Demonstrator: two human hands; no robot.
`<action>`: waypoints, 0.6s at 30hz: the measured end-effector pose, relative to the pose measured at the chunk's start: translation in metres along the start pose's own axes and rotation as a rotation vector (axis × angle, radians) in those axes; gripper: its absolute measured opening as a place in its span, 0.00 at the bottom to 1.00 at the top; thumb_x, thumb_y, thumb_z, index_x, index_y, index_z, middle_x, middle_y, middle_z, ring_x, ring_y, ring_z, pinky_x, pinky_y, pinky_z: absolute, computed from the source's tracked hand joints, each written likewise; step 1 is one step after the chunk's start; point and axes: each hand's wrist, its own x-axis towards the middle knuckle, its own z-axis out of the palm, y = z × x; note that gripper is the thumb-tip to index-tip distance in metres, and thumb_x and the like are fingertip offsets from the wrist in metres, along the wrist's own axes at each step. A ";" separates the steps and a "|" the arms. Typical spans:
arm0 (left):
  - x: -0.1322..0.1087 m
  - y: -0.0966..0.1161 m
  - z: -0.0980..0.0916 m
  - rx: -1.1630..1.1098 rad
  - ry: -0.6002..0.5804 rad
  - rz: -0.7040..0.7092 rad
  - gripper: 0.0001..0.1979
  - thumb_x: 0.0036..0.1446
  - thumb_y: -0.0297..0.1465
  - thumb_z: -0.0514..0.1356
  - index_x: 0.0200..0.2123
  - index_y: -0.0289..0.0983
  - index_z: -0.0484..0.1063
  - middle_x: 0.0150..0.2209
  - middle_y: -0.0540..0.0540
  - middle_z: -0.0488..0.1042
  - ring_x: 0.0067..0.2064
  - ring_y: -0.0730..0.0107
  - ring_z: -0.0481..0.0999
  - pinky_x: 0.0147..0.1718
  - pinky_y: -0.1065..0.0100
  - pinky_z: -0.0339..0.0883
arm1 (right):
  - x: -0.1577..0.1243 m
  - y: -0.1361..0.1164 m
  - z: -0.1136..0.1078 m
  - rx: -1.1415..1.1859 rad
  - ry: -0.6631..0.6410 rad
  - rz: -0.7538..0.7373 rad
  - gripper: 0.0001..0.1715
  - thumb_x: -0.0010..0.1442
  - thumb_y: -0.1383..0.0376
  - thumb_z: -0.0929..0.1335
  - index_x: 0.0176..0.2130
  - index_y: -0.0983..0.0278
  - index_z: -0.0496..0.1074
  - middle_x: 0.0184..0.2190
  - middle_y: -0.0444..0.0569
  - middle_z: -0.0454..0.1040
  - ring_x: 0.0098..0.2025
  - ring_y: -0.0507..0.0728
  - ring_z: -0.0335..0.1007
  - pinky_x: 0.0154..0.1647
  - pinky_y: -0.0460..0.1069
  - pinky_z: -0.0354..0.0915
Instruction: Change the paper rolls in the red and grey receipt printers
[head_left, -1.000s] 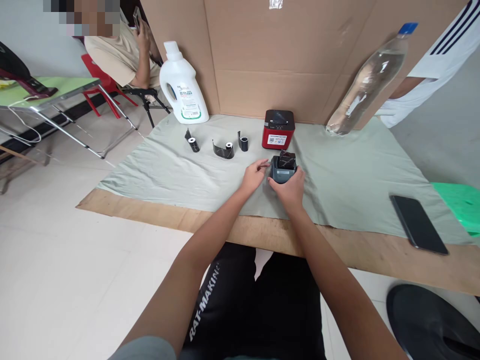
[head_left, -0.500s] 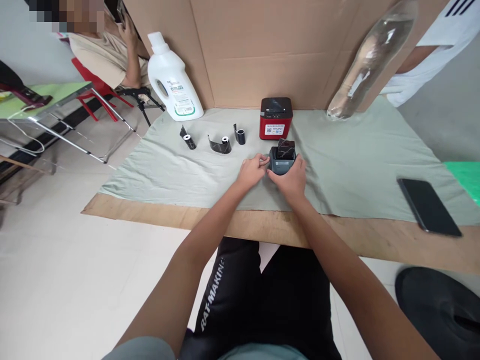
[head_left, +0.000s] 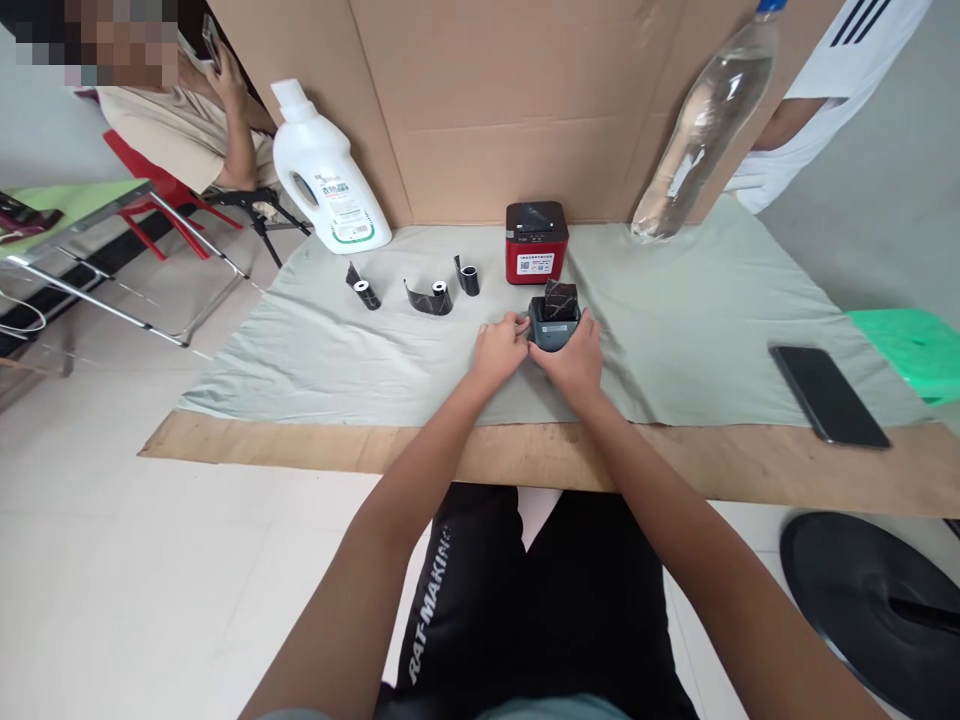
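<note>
A small dark grey printer (head_left: pixel 553 335) rests on the cloth in front of me, with a dark patterned paper strip (head_left: pixel 560 300) standing up out of its top. My right hand (head_left: pixel 577 358) grips it, thumb at the front and fingers along the right side. At its left side is my left hand (head_left: pixel 501 348), fingers bent and closed with the tips against the casing; what lies under them is hidden. Just behind stands a red and black box-shaped printer (head_left: pixel 536 245). Dark paper rolls, a left one (head_left: pixel 367 294), a middle one (head_left: pixel 441 298) and a right one (head_left: pixel 469 280), sit to the left.
A grey-green cloth (head_left: pixel 697 330) covers the wooden table (head_left: pixel 300 442). Along the cardboard wall (head_left: pixel 517 110) lean a white detergent bottle (head_left: pixel 330 180) and a clear bottle (head_left: pixel 705 130). A phone (head_left: pixel 829 395) lies right. One person (head_left: pixel 172 130) sits left; another (head_left: pixel 825 110) is behind the cardboard.
The view has shifted slightly, so most table items appear further left. Both hands keep the same hold around the small printer, and its paper strip looks unchanged.
</note>
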 end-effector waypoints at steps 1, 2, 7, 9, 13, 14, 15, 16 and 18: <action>-0.001 0.002 0.000 0.031 0.002 0.012 0.17 0.59 0.18 0.57 0.48 0.39 0.73 0.53 0.37 0.84 0.56 0.48 0.82 0.66 0.48 0.60 | 0.000 0.000 0.000 -0.007 -0.001 -0.001 0.62 0.46 0.51 0.77 0.69 0.67 0.52 0.63 0.68 0.65 0.62 0.74 0.67 0.59 0.64 0.69; -0.001 0.003 0.000 0.051 0.002 0.019 0.16 0.59 0.18 0.57 0.48 0.39 0.73 0.52 0.36 0.84 0.56 0.47 0.82 0.66 0.47 0.59 | 0.000 0.000 0.000 -0.014 -0.002 0.000 0.62 0.46 0.50 0.77 0.69 0.67 0.52 0.63 0.68 0.65 0.62 0.74 0.67 0.59 0.64 0.69; 0.002 -0.003 0.001 -0.049 0.000 0.001 0.15 0.60 0.19 0.57 0.46 0.39 0.73 0.52 0.37 0.84 0.57 0.50 0.81 0.65 0.50 0.62 | -0.001 -0.003 -0.003 -0.020 -0.011 0.012 0.61 0.45 0.51 0.77 0.68 0.67 0.54 0.62 0.67 0.66 0.62 0.73 0.68 0.60 0.64 0.68; 0.004 -0.008 0.003 -0.217 0.009 -0.045 0.14 0.61 0.19 0.55 0.45 0.39 0.73 0.53 0.38 0.84 0.58 0.53 0.81 0.61 0.55 0.68 | -0.001 -0.004 -0.004 -0.010 -0.018 0.019 0.59 0.45 0.51 0.77 0.67 0.68 0.55 0.61 0.66 0.66 0.62 0.72 0.68 0.61 0.64 0.68; 0.009 -0.014 0.006 -0.509 0.051 -0.149 0.13 0.64 0.22 0.53 0.48 0.36 0.72 0.51 0.38 0.84 0.53 0.59 0.83 0.56 0.58 0.73 | -0.003 -0.002 -0.006 0.050 -0.023 0.016 0.58 0.45 0.51 0.77 0.66 0.67 0.56 0.62 0.66 0.66 0.63 0.70 0.67 0.62 0.62 0.67; 0.009 -0.012 0.006 -0.521 0.081 -0.150 0.14 0.64 0.22 0.53 0.50 0.36 0.71 0.51 0.37 0.84 0.51 0.59 0.83 0.56 0.57 0.73 | -0.002 0.000 -0.005 0.069 -0.018 0.009 0.58 0.45 0.51 0.78 0.66 0.67 0.56 0.62 0.66 0.65 0.63 0.70 0.66 0.62 0.62 0.67; 0.009 -0.010 0.007 -0.514 0.113 -0.131 0.15 0.64 0.23 0.53 0.52 0.35 0.70 0.53 0.37 0.83 0.51 0.59 0.83 0.57 0.56 0.72 | -0.002 0.001 -0.005 0.088 -0.013 -0.003 0.58 0.45 0.51 0.78 0.66 0.66 0.56 0.63 0.66 0.65 0.64 0.70 0.65 0.62 0.62 0.67; 0.008 -0.008 0.008 -0.492 0.142 -0.091 0.17 0.64 0.23 0.53 0.54 0.36 0.70 0.56 0.37 0.82 0.53 0.59 0.82 0.59 0.56 0.71 | -0.002 0.003 -0.004 0.105 -0.010 -0.020 0.57 0.45 0.51 0.78 0.66 0.66 0.57 0.63 0.66 0.64 0.65 0.69 0.64 0.62 0.62 0.67; 0.006 -0.002 0.008 -0.422 0.160 0.030 0.21 0.63 0.22 0.55 0.58 0.38 0.68 0.63 0.39 0.77 0.61 0.58 0.76 0.65 0.54 0.64 | -0.001 0.006 -0.002 0.136 -0.010 -0.055 0.57 0.46 0.50 0.77 0.66 0.65 0.57 0.66 0.67 0.62 0.67 0.69 0.62 0.63 0.63 0.66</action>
